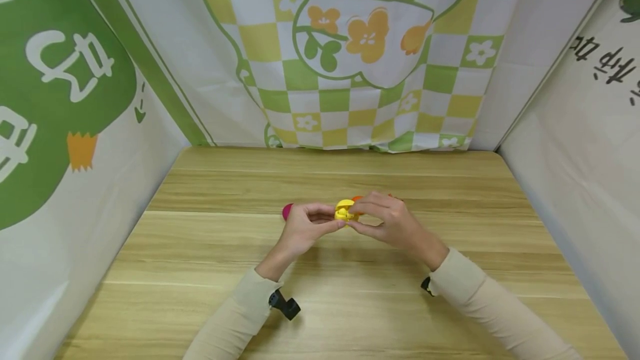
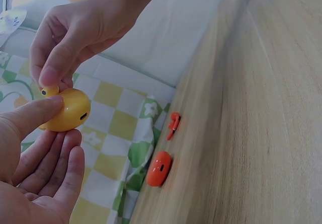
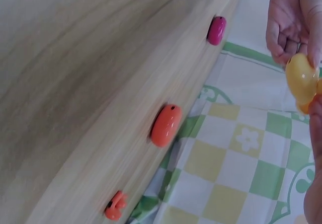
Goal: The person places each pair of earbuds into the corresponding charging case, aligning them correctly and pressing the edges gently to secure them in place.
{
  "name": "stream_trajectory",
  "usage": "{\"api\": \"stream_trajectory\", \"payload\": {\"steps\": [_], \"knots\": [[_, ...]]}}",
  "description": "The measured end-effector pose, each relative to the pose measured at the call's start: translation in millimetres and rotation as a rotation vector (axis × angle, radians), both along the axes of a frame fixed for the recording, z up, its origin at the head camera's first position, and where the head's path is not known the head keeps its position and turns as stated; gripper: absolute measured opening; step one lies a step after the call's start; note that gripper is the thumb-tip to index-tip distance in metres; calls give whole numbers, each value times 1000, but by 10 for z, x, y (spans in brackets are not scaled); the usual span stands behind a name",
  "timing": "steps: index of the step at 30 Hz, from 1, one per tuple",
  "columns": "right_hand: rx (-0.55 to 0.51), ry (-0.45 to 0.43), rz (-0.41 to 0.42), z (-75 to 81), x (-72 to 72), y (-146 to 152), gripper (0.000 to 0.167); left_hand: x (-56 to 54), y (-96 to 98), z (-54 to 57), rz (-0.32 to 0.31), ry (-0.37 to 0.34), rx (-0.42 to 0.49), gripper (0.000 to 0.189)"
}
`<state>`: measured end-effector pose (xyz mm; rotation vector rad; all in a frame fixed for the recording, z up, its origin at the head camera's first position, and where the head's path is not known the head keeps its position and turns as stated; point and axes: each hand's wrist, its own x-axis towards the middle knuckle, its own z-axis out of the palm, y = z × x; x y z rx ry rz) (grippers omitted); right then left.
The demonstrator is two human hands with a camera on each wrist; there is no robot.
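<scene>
My left hand (image 1: 300,229) holds a small yellow earbud case (image 2: 76,112) above the table, thumb on its top side and fingers beneath. In the head view the lid stands raised, with yellow showing inside. A yellow earbud (image 2: 49,91) is pinched between the thumb and fingers of my right hand (image 1: 395,224), right at the case's opening. Both hands meet at the case, and the right fingers partly cover it.
On the wooden table (image 1: 350,304) behind the hands lie an orange earbud case (image 3: 166,125), orange earbuds (image 3: 115,205) and a magenta case (image 3: 217,30). A checkered cloth (image 1: 350,115) hangs beyond the far edge. White printed panels (image 1: 565,126) border both sides.
</scene>
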<state>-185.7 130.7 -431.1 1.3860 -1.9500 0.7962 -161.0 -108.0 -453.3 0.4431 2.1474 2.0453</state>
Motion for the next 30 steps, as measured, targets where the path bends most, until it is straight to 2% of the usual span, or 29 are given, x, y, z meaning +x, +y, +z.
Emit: {"api": "stream_trajectory", "payload": {"steps": [7,12,22,30], "knots": [[-47,-105,-65,21,71,-65,26,12,-5,12,7,-1,-3,30],[-68,-152,-50,48,62,-31,24,15,-11,34,27,-17,-6,31],[-65,-186,-42,31,19,62,24,12,-25,35,34,-24,-12,31],[-39,-177,-46,4,10,59,24,5,-28,33,40,-41,-16,31]]}}
